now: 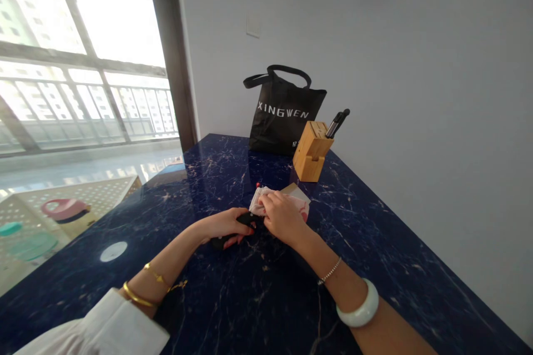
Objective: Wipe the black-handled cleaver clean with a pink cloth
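Note:
My left hand (227,226) is closed round a black handle (219,242) lying on the dark blue marble table (250,299). What the handle belongs to is hidden under my hands. My right hand (283,216) presses a white and pink cloth (260,202) down, fingers folded over it, just beyond the left hand. A small red dot shows at the cloth's far edge.
A wooden knife block (311,151) with black handles sticking out stands behind the cloth. A black tote bag (284,111) lettered XINGWEN stands near the wall. A window and a perforated shelf with coloured items lie to the left.

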The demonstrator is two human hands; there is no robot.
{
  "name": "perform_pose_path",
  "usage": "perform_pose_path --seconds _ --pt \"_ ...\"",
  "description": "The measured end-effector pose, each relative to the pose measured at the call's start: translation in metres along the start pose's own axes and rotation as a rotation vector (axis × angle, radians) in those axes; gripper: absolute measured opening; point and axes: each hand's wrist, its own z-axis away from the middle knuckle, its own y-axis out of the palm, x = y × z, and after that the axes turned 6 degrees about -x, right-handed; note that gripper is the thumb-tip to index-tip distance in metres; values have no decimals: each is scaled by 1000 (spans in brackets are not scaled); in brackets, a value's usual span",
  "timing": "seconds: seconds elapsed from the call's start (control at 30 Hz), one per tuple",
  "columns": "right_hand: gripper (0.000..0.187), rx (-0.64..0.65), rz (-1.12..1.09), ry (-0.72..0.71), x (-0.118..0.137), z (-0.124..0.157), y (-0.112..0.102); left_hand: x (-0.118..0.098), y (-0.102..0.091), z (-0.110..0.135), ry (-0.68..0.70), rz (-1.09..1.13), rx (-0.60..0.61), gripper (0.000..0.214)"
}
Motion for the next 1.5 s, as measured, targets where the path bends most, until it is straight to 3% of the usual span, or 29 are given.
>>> perform_pose_path --seconds 0.43,0.73,0.87,0.97,1.07,1.2,1.27,1.37,1.5 --pt "25 236 103 -20 4 15 -24 1 -1 0 20 -16 13 28" --pt "21 168 151 189 -47 20 -11 -3 -1 4 15 -7 30 29" --pt "31 65 201 229 -67 19 -13 -2 -1 4 26 0 29 30" --pt "27 -68 150 263 -75 17 -18 0 -2 2 35 -28 52 30" --pt "22 -133 -22 292 -80 14 -22 2 -3 0 32 -38 51 31" --pt "23 -82 -370 301 -85 14 -23 4 -3 -2 38 3 11 33" --pt "26 -123 -492 324 -89 15 -24 5 -3 -3 54 24 3 34" --pt "35 -331 -541 410 -100 18 -27 5 -4 -2 63 47 4 34" --pt "47 -615 -430 630 -133 34 -32 5 -4 -2 54 66 17 33"
